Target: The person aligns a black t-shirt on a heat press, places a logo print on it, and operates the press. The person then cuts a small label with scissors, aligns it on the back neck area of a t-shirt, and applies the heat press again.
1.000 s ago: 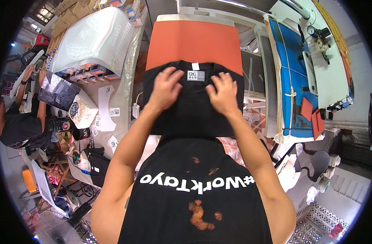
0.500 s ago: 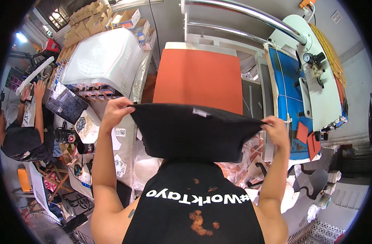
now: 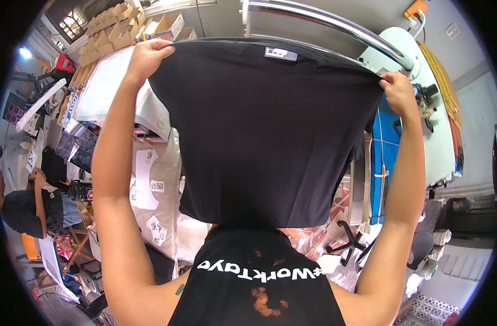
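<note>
A black T-shirt [image 3: 264, 130] hangs spread wide in front of me, its collar side up and a small white neck label [image 3: 281, 53] near the top edge. My left hand [image 3: 150, 60] pinches one shoulder of it at the upper left. At the upper right, my right hand [image 3: 400, 92] grips the other shoulder. The cloth is pulled taut between the two hands and falls toward my chest. Behind it, the orange-red platen seen earlier is hidden.
Chrome bars [image 3: 335, 22] and a white machine arm [image 3: 444, 114] stand at the far right, above a blue panel [image 3: 387, 146]. A white-covered stack [image 3: 104, 87] and open cardboard boxes [image 3: 115, 35] are at the left. A co-worker [image 3: 26, 206] sits at far left.
Both hands have risen and moved farther forward and apart. The T-shirt has been lifted and stretched out with them, now covering the orange-red platen.
</note>
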